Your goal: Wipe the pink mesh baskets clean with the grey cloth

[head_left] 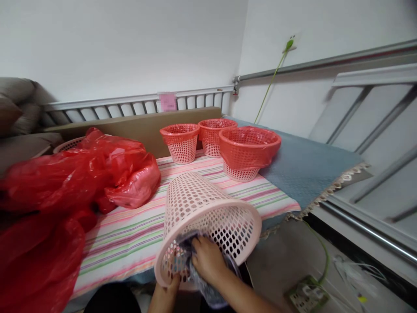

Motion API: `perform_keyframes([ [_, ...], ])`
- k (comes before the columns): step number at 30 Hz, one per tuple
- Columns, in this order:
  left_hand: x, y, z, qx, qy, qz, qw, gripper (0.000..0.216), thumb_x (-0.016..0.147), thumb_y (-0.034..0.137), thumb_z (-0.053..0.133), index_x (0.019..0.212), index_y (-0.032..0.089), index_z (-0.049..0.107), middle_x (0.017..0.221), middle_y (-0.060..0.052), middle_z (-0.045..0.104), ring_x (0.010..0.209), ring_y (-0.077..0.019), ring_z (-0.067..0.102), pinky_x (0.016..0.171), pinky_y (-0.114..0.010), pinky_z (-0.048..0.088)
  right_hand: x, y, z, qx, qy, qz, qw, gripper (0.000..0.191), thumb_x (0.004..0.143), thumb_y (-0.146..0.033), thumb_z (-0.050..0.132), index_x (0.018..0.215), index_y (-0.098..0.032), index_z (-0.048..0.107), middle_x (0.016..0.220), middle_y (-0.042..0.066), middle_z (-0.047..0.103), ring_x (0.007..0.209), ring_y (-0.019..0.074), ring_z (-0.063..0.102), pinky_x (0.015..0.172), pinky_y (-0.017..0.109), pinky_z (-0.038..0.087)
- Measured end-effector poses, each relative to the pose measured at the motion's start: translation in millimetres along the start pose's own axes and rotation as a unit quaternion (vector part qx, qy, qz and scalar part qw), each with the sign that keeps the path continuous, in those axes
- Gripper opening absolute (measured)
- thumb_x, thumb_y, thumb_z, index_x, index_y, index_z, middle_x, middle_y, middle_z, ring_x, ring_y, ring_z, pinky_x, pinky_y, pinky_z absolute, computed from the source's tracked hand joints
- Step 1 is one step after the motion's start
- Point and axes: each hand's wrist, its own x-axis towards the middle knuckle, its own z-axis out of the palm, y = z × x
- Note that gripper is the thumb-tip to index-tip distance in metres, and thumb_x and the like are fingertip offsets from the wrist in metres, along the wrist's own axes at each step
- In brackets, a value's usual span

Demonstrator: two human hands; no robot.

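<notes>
Both hands are at work on the pink basket (190, 198), tipped on its side at the front of the bed with its mouth towards me. With my left hand (167, 290) curled around the lower rim I steady it; my right hand (206, 257) is inside, half closed over a bunched greyish cloth (206, 288) pressed near the wall, its loose end hanging out. A striped sheet (124, 239) covers part of the bed, beside a blue cover (309, 156) with a lacy edge. White walls meet behind the bed rails, and a green plug (289, 44) sits in the socket at right. Beyond my basket stand three upright ones, the left basket (183, 151), rear basket (212, 148) and right basket (239, 174), each lined with red plastic folded over its rim. Red plastic bags (130, 163) are heaped to the left, partly hiding another basket (70, 144).
</notes>
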Motion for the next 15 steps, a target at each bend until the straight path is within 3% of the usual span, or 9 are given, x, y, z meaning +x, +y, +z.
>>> perform_keyframes([
  [4, -4.4, 4.2, 4.4, -0.051, -0.007, -0.047, 0.998, 0.08, 0.064, 0.042, 0.075, 0.135, 0.022, 0.045, 0.115, -0.01, 0.068, 0.114, -0.0339, 0.059, 0.096, -0.045, 0.048, -60.7, 3.2, 4.4, -0.018, -0.029, 0.009, 0.999, 0.035, 0.073, -0.02, 0.052, 0.106, -0.024, 0.062, 0.113, 0.006, 0.061, 0.108, 0.0243, 0.054, 0.096, 0.036, 0.038],
  [7, -0.7, 2.2, 3.8, -0.064, -0.014, -0.074, 0.995, 0.084, 0.067, 0.042, 0.073, 0.14, 0.022, 0.037, 0.109, -0.011, 0.07, 0.099, -0.0319, 0.067, 0.081, -0.043, 0.057, -63.8, 2.3, 3.6, -0.017, -0.009, 0.031, 0.999, 0.03, 0.074, -0.019, 0.051, 0.101, -0.024, 0.062, 0.11, 0.005, 0.062, 0.104, 0.023, 0.056, 0.092, 0.034, 0.04],
  [11, 10.0, -11.1, -0.6, -0.061, -0.023, -0.094, 0.993, 0.099, 0.066, 0.048, 0.072, 0.146, 0.02, 0.022, 0.097, -0.011, 0.071, 0.078, -0.0281, 0.071, 0.06, -0.036, 0.059, -21.0, -4.7, 1.1, -0.052, 0.021, 0.037, 0.998, 0.022, 0.075, -0.019, 0.049, 0.094, -0.02, 0.062, 0.1, 0.007, 0.064, 0.094, 0.024, 0.06, 0.082, 0.034, 0.045],
  [15, 16.3, -29.7, -3.5, -0.074, -0.033, -0.085, 0.993, 0.098, 0.067, 0.049, 0.07, 0.146, 0.02, 0.02, 0.1, -0.012, 0.069, 0.088, -0.0288, 0.069, 0.059, -0.032, 0.058, 48.1, -10.7, -3.7, -0.015, 0.053, 0.016, 0.998, 0.03, 0.078, -0.019, 0.05, 0.106, -0.014, 0.06, 0.108, 0.014, 0.063, 0.101, 0.028, 0.059, 0.088, 0.039, 0.043],
])
